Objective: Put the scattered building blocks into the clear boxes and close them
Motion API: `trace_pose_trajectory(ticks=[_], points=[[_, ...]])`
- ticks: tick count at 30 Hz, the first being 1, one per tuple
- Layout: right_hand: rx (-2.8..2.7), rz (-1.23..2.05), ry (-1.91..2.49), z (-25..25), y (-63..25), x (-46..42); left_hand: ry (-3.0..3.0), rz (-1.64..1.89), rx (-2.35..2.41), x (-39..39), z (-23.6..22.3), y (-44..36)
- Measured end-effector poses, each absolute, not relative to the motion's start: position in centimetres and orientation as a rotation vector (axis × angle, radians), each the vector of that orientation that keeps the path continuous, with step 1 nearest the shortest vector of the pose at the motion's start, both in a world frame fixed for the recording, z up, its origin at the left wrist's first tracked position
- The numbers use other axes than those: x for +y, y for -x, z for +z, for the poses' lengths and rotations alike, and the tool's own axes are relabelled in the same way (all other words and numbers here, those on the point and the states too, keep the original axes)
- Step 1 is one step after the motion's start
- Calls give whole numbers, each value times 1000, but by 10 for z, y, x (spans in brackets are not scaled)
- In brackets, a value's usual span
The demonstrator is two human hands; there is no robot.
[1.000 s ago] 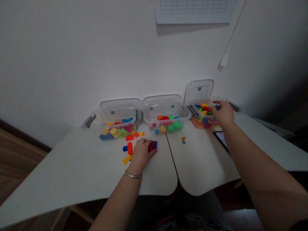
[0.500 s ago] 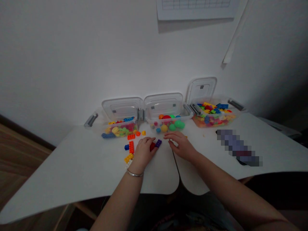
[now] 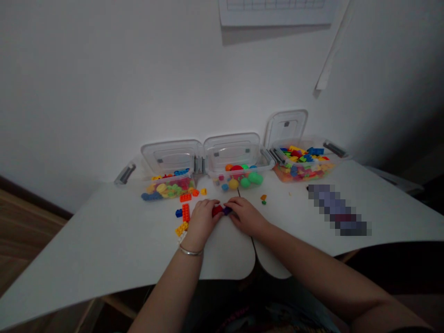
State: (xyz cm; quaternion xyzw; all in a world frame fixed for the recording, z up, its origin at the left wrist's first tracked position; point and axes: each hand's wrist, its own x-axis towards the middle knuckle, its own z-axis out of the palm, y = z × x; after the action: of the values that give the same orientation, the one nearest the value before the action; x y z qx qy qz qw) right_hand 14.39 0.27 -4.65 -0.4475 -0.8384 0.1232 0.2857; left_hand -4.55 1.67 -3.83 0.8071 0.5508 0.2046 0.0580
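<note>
Just below centre, the left hand [image 3: 203, 219], a metal bangle [image 3: 190, 252] at its wrist, is curled with its fingers closed over a red toy piece [image 3: 217, 211], which is partly hidden. The right hand [image 3: 246, 216] is also mostly closed, its fingertips on a purple brick [image 3: 227, 211] that touches the red piece, so the two hands meet around both. Left of the left hand, loose orange, blue and yellow bricks [image 3: 185, 213] lie on the white surface [image 3: 104, 222]. Small orange and green bits [image 3: 263, 199] sit to the right, and a pixelated flat object [image 3: 336, 210] lies further right. Beyond them, three clear plastic bins [image 3: 236, 172] with raised lids hold colourful toys against the white wall [image 3: 104, 92].
</note>
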Motion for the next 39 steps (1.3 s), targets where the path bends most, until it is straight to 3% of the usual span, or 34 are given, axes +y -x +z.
trace_pose_trajectory(ticks=[12, 19, 28, 39], points=[[-2392, 252, 1104, -41, -162, 2, -2419, 774, 1584, 20, -42, 47], [-1960, 55, 964, -8, -198, 0, -2463, 738, 1578, 15, -36, 46], [-1263, -305, 1329, 59, -310, 53, -2409, 711, 1556, 16, -34, 43], [-1162, -326, 1672, 27, -356, 92, -2387, 649, 1581, 13, -29, 42]])
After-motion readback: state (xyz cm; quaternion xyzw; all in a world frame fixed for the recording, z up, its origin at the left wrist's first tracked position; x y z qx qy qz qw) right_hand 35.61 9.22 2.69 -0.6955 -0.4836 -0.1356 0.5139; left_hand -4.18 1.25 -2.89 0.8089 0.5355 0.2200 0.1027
